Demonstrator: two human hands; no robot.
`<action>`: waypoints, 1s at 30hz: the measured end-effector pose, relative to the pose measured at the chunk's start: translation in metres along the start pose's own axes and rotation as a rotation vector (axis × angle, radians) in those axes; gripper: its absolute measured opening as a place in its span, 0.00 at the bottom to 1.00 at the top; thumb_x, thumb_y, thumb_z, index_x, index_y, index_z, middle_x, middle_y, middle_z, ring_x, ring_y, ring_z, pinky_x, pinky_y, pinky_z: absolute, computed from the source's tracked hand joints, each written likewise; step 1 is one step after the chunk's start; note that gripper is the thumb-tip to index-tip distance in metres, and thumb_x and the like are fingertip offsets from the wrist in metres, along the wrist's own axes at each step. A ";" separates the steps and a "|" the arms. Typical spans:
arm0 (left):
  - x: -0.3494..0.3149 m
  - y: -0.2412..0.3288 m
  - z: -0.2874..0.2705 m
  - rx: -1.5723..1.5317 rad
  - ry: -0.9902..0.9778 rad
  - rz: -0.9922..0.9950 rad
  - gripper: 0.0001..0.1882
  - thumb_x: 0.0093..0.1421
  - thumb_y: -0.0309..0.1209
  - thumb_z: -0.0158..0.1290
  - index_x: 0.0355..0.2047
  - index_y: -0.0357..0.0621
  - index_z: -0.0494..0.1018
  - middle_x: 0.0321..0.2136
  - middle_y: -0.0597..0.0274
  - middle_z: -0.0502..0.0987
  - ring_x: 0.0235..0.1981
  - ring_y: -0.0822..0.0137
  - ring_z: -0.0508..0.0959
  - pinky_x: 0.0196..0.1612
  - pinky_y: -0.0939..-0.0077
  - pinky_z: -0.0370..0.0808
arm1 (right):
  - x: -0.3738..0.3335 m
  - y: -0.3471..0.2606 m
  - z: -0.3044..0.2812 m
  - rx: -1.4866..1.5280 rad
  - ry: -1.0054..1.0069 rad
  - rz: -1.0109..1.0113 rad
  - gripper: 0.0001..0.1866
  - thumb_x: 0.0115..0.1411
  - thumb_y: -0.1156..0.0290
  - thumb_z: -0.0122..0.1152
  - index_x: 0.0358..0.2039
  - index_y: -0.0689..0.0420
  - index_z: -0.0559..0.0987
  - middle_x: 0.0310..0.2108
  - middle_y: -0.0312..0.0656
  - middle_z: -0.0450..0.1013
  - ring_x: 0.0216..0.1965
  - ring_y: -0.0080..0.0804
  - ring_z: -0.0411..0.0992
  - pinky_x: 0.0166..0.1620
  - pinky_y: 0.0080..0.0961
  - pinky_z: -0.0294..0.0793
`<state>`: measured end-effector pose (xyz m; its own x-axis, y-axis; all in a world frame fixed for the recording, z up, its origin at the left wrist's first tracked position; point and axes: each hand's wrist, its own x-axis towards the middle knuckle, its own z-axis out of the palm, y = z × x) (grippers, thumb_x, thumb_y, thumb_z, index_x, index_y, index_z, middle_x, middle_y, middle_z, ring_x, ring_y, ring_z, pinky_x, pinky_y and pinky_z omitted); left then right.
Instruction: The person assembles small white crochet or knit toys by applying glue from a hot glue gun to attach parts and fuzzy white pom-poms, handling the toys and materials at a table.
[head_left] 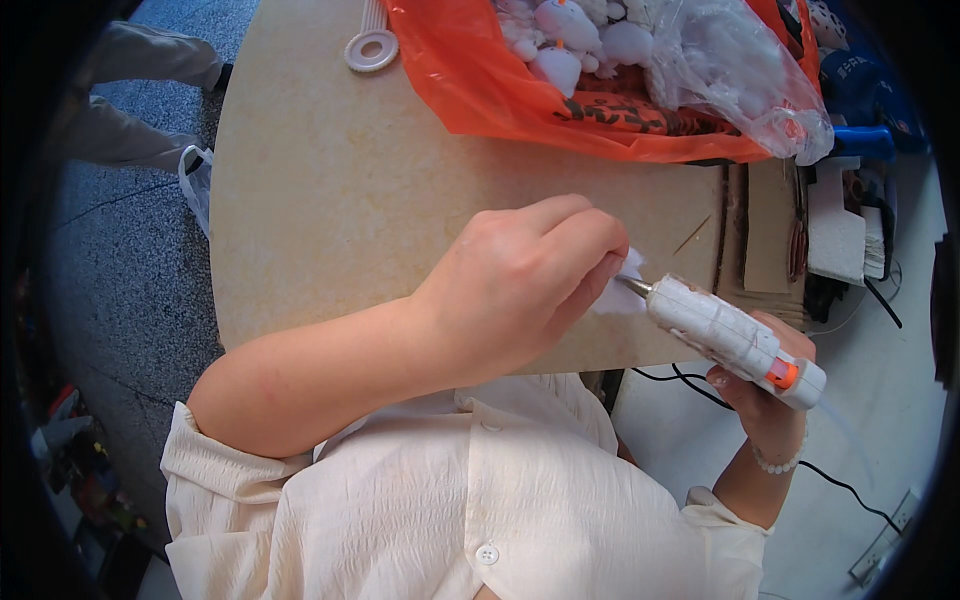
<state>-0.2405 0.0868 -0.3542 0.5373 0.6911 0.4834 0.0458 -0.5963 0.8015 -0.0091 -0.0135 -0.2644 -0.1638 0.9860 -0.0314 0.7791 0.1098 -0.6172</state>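
White hot-glue gun [712,322] nosed up to a soft white scrap [622,296]

From the head view, the left hand [525,275] pinches the scrap above the near edge of the mottled beige bench [330,190], fingers closed, seemingly steadying it for the silver metal nozzle [635,286]. Off the near right corner, the right hand's [762,405] fingers wrap the gun's handle; I cannot tell whether nozzle touches scrap. An orange-red plastic bag [440,85] of white plush figures [566,25] sits by the far edge, probably leaving working room.
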 end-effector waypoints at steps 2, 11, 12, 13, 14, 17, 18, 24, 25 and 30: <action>0.000 0.000 0.001 -0.005 -0.004 -0.009 0.04 0.55 0.19 0.53 0.31 0.36 0.72 0.23 0.55 0.72 0.23 0.58 0.74 0.25 0.70 0.71 | 0.000 0.002 0.000 0.002 0.022 0.011 0.17 0.40 0.64 0.74 0.26 0.61 0.79 0.21 0.40 0.73 0.20 0.35 0.70 0.25 0.26 0.66; -0.002 -0.002 0.000 0.000 0.012 -0.009 0.03 0.54 0.18 0.54 0.30 0.36 0.72 0.23 0.55 0.73 0.22 0.58 0.74 0.25 0.70 0.71 | 0.005 0.001 -0.008 -0.058 -0.039 -0.077 0.17 0.42 0.62 0.74 0.24 0.59 0.77 0.21 0.41 0.73 0.23 0.38 0.71 0.26 0.25 0.67; -0.002 -0.002 0.000 -0.003 0.012 -0.008 0.03 0.54 0.18 0.54 0.30 0.36 0.72 0.23 0.55 0.73 0.22 0.58 0.74 0.25 0.70 0.71 | 0.005 0.004 -0.013 -0.061 -0.038 -0.075 0.17 0.42 0.62 0.74 0.24 0.59 0.77 0.21 0.41 0.73 0.23 0.38 0.71 0.26 0.25 0.67; -0.001 -0.001 0.001 -0.013 0.014 -0.007 0.03 0.54 0.19 0.54 0.30 0.36 0.72 0.23 0.55 0.73 0.22 0.59 0.74 0.25 0.70 0.71 | 0.002 0.008 -0.023 -0.051 -0.113 -0.184 0.18 0.43 0.60 0.74 0.25 0.60 0.77 0.22 0.42 0.73 0.23 0.38 0.72 0.27 0.25 0.68; 0.000 0.000 0.002 -0.022 0.016 -0.006 0.03 0.54 0.19 0.54 0.30 0.36 0.72 0.24 0.55 0.73 0.22 0.59 0.74 0.25 0.70 0.71 | -0.003 0.012 -0.032 -0.040 -0.190 -0.293 0.19 0.44 0.59 0.74 0.26 0.60 0.77 0.24 0.43 0.73 0.23 0.38 0.72 0.28 0.25 0.69; -0.001 -0.001 -0.002 -0.022 0.032 -0.024 0.03 0.55 0.19 0.54 0.31 0.36 0.72 0.24 0.55 0.74 0.22 0.60 0.74 0.25 0.71 0.71 | -0.024 0.037 -0.044 0.127 0.000 0.117 0.23 0.49 0.56 0.71 0.36 0.61 0.77 0.29 0.37 0.74 0.28 0.23 0.71 0.31 0.19 0.69; 0.000 0.000 0.000 -0.031 0.027 -0.014 0.03 0.55 0.19 0.54 0.31 0.36 0.72 0.24 0.55 0.74 0.22 0.60 0.74 0.25 0.71 0.71 | -0.036 0.048 -0.049 0.268 0.147 0.318 0.25 0.51 0.57 0.70 0.42 0.62 0.77 0.33 0.35 0.75 0.31 0.17 0.71 0.34 0.16 0.70; -0.002 0.002 -0.002 -0.129 0.014 -0.155 0.02 0.58 0.20 0.53 0.32 0.36 0.72 0.24 0.57 0.74 0.22 0.66 0.73 0.27 0.76 0.71 | -0.019 0.119 -0.039 -0.555 0.410 0.641 0.22 0.51 0.69 0.69 0.46 0.58 0.76 0.37 0.43 0.75 0.39 0.37 0.74 0.45 0.27 0.71; 0.000 0.003 -0.001 -0.148 -0.001 -0.179 0.02 0.59 0.21 0.52 0.33 0.35 0.72 0.24 0.58 0.74 0.22 0.68 0.73 0.27 0.77 0.71 | -0.022 0.130 -0.036 -0.457 0.483 0.639 0.23 0.50 0.68 0.70 0.47 0.59 0.75 0.41 0.44 0.74 0.44 0.38 0.73 0.49 0.28 0.70; 0.005 0.006 0.000 -0.171 -0.046 -0.247 0.02 0.60 0.21 0.52 0.34 0.35 0.72 0.24 0.59 0.74 0.23 0.71 0.72 0.28 0.79 0.71 | -0.028 0.094 -0.025 -0.938 0.501 0.298 0.27 0.52 0.73 0.63 0.54 0.59 0.72 0.53 0.46 0.69 0.52 0.38 0.69 0.53 0.30 0.67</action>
<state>-0.2377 0.0867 -0.3465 0.5657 0.7848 0.2531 0.0393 -0.3323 0.9424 0.0835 -0.0278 -0.3018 0.2057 0.9046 0.3733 0.9309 -0.2985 0.2104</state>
